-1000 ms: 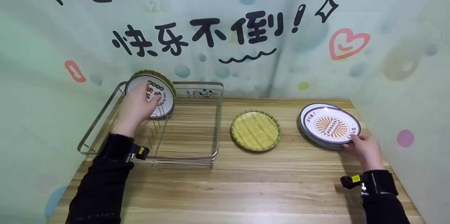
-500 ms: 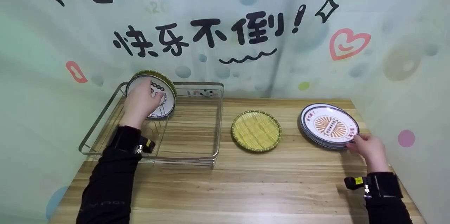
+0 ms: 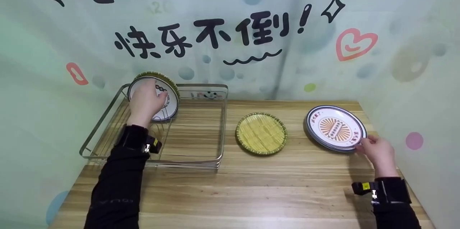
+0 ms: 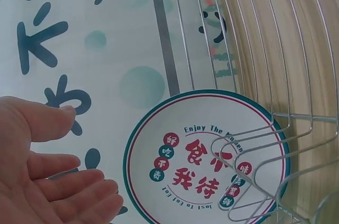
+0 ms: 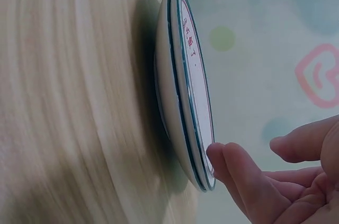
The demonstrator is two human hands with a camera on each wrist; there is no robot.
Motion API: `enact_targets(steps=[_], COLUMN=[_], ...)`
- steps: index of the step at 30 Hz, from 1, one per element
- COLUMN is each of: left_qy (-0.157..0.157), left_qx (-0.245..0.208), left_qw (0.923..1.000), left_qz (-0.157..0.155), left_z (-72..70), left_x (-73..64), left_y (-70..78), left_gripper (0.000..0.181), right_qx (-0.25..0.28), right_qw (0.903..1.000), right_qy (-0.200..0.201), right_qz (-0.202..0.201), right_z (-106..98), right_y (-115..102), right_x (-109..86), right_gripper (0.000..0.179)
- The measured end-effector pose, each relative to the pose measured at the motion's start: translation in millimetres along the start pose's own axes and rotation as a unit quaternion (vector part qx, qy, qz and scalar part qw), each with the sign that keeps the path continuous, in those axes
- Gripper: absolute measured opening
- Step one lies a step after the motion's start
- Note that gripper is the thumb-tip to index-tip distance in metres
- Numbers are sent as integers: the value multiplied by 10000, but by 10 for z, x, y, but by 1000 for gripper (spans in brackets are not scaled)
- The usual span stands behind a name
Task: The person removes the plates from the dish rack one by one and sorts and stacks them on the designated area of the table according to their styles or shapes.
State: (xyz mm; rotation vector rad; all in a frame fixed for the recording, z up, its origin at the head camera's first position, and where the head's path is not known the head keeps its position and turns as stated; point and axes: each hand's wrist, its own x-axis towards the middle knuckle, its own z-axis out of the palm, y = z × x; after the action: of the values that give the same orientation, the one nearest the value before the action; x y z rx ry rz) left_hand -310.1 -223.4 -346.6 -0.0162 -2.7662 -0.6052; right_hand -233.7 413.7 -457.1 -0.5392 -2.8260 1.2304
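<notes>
My left hand [image 4: 69,171] is beside a small white plate [image 4: 206,150] with a dark rim and red lettering. In the left wrist view its fingers are loosely extended, apart from that plate. The plate stands on edge in a wire dish rack [image 3: 196,157], in front of a green woven round tray [image 3: 174,81]. Over on the right, my right hand [image 5: 280,187] has its fingertips right at the rim of the upper plate [image 3: 334,128], its thumb held away. This sunburst-patterned plate rests stacked on another plate [image 5: 168,86].
Between the rack and the stacked plates, a second woven round tray [image 3: 261,133] lies flat on the wooden table [image 3: 251,193]. Behind the table hangs a pale printed cloth [image 3: 201,63], and similar cloth closes off both sides.
The upper right plate has settled squarely onto the one below, and the right hand's grip on it has loosened. My left forearm has shifted right; the small plate in the rack stays put.
</notes>
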Motion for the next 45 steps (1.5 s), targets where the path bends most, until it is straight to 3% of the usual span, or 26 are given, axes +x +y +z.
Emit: enact_targets(steps=[8, 15, 24, 34, 45], left_qy=[145, 50, 491, 901, 923], left_qx=[65, 139, 330, 494, 661], left_qw=[9999, 9999, 9981, 9944, 9925], left_qz=[24, -20, 146, 253, 452], left_z=[147, 225, 372, 509, 629], left_x=[57, 111, 167, 213, 224], left_y=[31, 44, 0, -12, -40], left_gripper=[36, 36, 32, 45, 49], right_qx=[322, -65, -155, 110, 269], right_qw=[9987, 9974, 9933, 9704, 9572], right_qy=[229, 469, 647, 1076, 1225], right_qz=[-316, -543, -945, -2158, -2607], right_z=[73, 135, 205, 305, 457], right_y=[-53, -86, -115, -188, -303], right_x=[12, 9, -2, -67, -187], right_gripper=[56, 52, 49, 38, 33])
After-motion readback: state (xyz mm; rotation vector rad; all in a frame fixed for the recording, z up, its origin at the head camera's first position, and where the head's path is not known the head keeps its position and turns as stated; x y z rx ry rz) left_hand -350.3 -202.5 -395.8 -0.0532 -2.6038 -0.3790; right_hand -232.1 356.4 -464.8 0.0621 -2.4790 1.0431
